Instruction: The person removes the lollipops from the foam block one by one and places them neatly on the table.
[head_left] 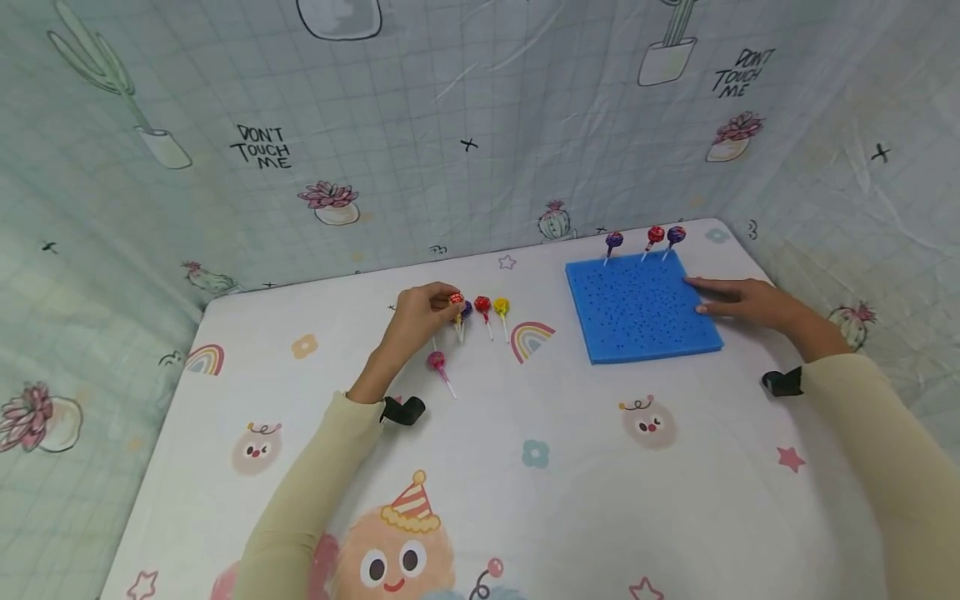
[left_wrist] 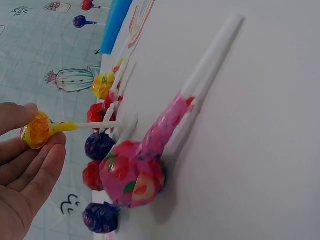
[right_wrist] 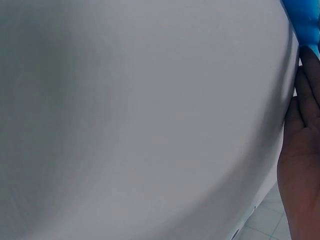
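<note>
My left hand [head_left: 417, 318] pinches the wrapped head of a yellow-orange lollipop [left_wrist: 39, 131] between thumb and fingers, its white stick pointing away from the palm. Beside that hand lie a purple lollipop [head_left: 467, 309], a red lollipop [head_left: 482, 304] and a yellow lollipop [head_left: 502, 307]. Nearer to me lies a pink lollipop [head_left: 437, 361], large in the left wrist view. At the right, a blue foam board [head_left: 641, 308] dotted with holes has three lollipops upright along its far edge, one red [head_left: 656, 235] between two purple. Extended fingers of my right hand [head_left: 757, 302] touch the board's right edge.
A white table cover [head_left: 465, 492] printed with cartoon figures lies under everything. Behind it and at both sides hangs a patterned cloth [head_left: 420, 167]. In the left wrist view, another red lollipop [left_wrist: 93, 176] and a purple one [left_wrist: 100, 218] lie behind the pink one.
</note>
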